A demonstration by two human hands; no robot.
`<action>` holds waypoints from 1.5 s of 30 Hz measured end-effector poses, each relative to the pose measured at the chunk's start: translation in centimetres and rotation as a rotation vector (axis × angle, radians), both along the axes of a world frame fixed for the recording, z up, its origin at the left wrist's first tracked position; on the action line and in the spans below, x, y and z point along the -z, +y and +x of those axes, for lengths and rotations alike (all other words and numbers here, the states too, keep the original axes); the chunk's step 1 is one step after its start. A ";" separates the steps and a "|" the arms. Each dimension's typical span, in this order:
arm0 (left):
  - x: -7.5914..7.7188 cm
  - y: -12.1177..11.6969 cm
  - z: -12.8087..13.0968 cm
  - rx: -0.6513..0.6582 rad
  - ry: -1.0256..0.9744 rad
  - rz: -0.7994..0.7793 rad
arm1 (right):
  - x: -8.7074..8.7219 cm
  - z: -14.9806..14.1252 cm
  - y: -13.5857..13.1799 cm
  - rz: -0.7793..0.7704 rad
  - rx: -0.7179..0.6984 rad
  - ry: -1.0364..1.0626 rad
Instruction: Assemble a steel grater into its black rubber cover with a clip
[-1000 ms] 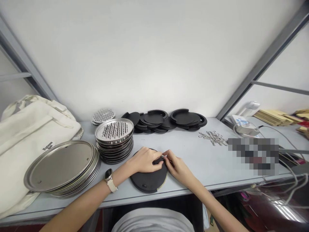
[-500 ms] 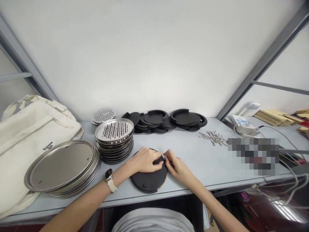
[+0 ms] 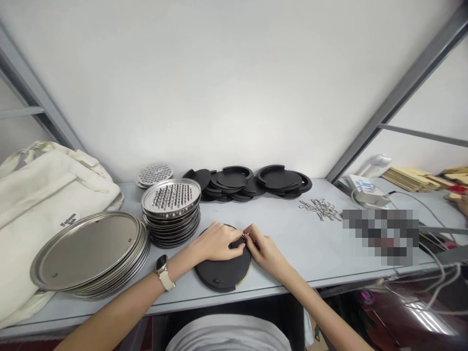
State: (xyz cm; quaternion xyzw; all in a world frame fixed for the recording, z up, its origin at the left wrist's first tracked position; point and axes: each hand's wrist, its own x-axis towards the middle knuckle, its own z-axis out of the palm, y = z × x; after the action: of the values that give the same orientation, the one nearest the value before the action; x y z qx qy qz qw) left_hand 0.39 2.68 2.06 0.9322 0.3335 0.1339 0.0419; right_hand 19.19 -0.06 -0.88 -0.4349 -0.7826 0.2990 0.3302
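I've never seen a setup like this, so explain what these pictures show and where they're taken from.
No machine here: a person works with bare hands, and one camera worn on the head looks forward and down at them. The left hand rests on a black disc. The right hand seems to pinch a small shiny piece, mostly hidden, near its edge. On the table, left to right, are a bag, stacked plates, what look like graters, black pieces and wire clips.
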 end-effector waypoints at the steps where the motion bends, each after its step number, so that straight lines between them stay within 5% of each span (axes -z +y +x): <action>1: 0.0 0.0 0.0 0.001 -0.004 -0.004 | 0.0 0.0 0.1 -0.001 -0.004 0.004; 45: 0.1 -0.3 0.1 0.016 -0.019 0.010 | 0.9 0.5 0.2 -0.077 -0.013 0.006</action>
State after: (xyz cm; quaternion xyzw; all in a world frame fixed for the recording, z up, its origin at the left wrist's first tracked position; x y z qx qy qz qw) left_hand 0.47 2.36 2.00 0.9337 0.3252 0.1439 0.0414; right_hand 19.71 0.10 -1.80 -0.4413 -0.7724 0.3322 0.3136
